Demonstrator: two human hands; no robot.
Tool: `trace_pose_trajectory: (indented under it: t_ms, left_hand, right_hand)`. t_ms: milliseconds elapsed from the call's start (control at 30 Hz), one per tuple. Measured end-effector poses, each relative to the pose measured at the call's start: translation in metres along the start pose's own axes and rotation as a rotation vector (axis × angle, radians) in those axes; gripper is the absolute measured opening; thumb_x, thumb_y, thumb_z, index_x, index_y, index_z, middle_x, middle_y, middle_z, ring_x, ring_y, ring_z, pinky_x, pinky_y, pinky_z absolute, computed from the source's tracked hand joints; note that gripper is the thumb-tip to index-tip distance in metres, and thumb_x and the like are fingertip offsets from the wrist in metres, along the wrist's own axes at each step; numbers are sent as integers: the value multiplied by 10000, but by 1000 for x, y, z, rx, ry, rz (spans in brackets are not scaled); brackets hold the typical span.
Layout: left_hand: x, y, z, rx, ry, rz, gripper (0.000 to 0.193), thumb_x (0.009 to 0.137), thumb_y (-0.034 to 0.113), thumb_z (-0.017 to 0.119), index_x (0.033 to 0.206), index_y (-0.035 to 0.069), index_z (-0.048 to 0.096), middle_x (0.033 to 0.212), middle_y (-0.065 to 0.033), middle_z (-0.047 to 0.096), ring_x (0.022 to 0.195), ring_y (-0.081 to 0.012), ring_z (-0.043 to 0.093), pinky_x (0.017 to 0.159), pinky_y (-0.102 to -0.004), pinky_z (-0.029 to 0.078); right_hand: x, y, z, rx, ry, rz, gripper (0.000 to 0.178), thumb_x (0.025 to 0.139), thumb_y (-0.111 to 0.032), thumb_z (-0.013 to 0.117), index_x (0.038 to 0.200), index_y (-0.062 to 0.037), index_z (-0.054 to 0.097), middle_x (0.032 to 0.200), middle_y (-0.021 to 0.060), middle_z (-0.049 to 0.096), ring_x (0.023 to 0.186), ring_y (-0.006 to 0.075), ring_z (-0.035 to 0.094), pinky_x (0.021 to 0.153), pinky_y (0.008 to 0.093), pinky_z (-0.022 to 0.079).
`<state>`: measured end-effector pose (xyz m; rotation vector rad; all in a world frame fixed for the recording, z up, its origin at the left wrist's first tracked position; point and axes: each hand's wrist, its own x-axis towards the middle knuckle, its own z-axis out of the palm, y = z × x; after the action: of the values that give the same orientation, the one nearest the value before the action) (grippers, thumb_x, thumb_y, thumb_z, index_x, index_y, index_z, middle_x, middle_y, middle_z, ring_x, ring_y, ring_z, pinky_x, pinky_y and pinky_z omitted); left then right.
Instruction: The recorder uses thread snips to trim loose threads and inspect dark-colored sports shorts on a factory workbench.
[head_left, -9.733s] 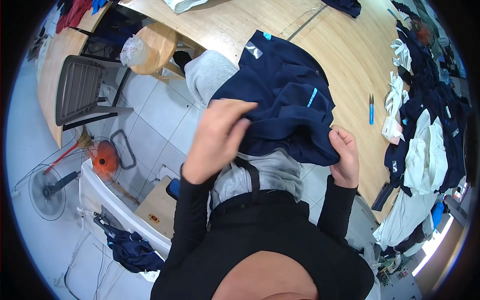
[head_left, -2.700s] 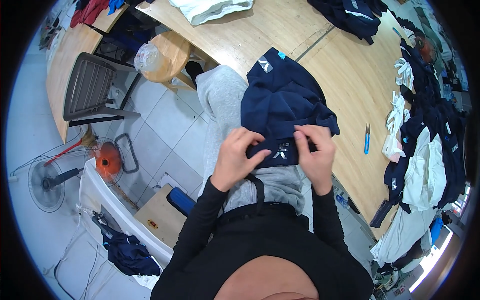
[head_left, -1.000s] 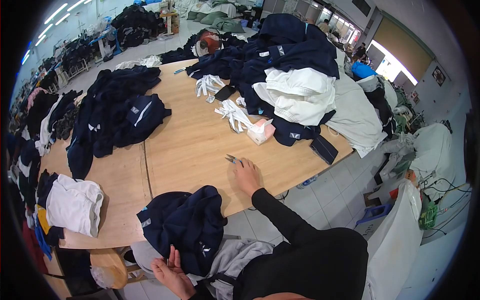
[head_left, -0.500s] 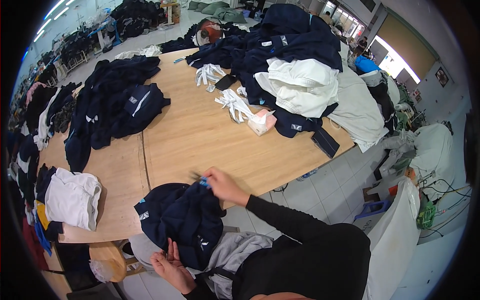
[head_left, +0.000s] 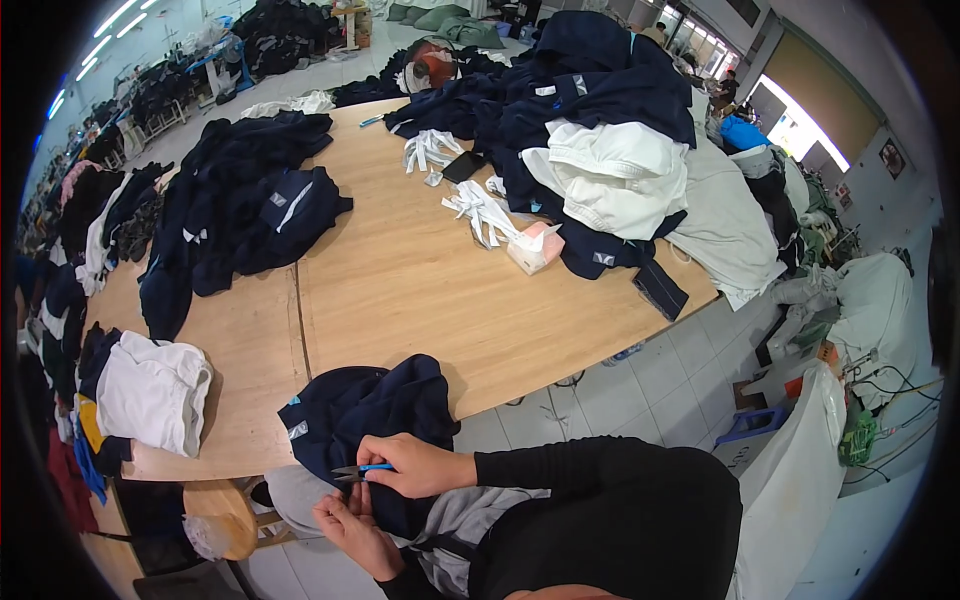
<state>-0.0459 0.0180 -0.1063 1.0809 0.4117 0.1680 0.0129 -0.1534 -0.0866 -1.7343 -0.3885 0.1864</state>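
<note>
A dark navy garment (head_left: pixel 365 410) hangs over the near edge of the wooden table (head_left: pixel 420 290) and onto my lap. My right hand (head_left: pixel 415 465) is shut on a small pair of blue-handled thread snips (head_left: pixel 358 470), blades pointing left at the cloth. My left hand (head_left: pixel 350 525) lies just below, pinching a fold of the navy garment next to the snip tips.
A pile of navy garments (head_left: pixel 240 215) lies at the table's left, a white folded piece (head_left: pixel 150 390) at its near left corner. Navy and white clothes (head_left: pixel 600 150) heap at the far right, with white strips (head_left: pixel 480 210) and a pink box (head_left: pixel 535 245). A round stool (head_left: pixel 215 505) stands below.
My right hand came back from the table with the snips and now holds them at the garment by my left hand. Much earlier both hands held the garment up.
</note>
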Motion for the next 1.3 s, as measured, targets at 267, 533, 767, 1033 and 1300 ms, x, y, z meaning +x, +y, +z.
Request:
trace_pose_trajectory:
  t_ms: [267, 533, 767, 1033, 1300]
  left_hand:
    - [1, 1, 1, 28, 36, -15, 267, 1176, 359, 519, 1132, 97, 498, 1095, -46, 646, 986, -141, 671, 847, -281, 534]
    - [1, -1, 1, 47, 10, 2, 259, 1178, 354, 517, 1100, 111, 479, 1069, -26, 625, 982, -129, 660, 848, -288, 516]
    - [-1, 3, 8, 56, 64, -23, 258, 1177, 358, 517, 1116, 111, 479, 1063, -26, 619, 1045, -161, 690, 885, -306, 523]
    - [2, 1, 5, 67, 42, -9, 272, 1183, 363, 498, 1125, 98, 479, 1083, -40, 633, 1086, -187, 714, 888, -302, 541]
    - [4, -3, 1, 76, -6, -7, 254, 1183, 348, 504, 1106, 107, 485, 1102, -36, 635, 1086, -160, 698, 886, -295, 537]
  right_hand:
    - [2, -3, -1, 28, -82, -5, 164, 927, -45, 775, 981, 5, 629, 767, 125, 700, 683, 219, 664, 627, 361, 502]
    - [2, -8, 0, 109, -92, 44, 158, 917, -34, 780, 946, 7, 631, 712, 92, 686, 626, 142, 613, 587, 330, 479]
    - [2, -11, -5, 81, -138, 63, 158, 915, -42, 786, 929, 7, 637, 698, 100, 687, 620, 142, 625, 591, 326, 493]
    - [4, -13, -10, 49, -170, 86, 153, 906, -62, 800, 925, 5, 664, 698, 109, 711, 610, 169, 672, 592, 331, 518]
    - [3, -7, -9, 8, -109, 20, 141, 937, -51, 789, 959, 8, 663, 693, 88, 698, 606, 138, 642, 580, 317, 491]
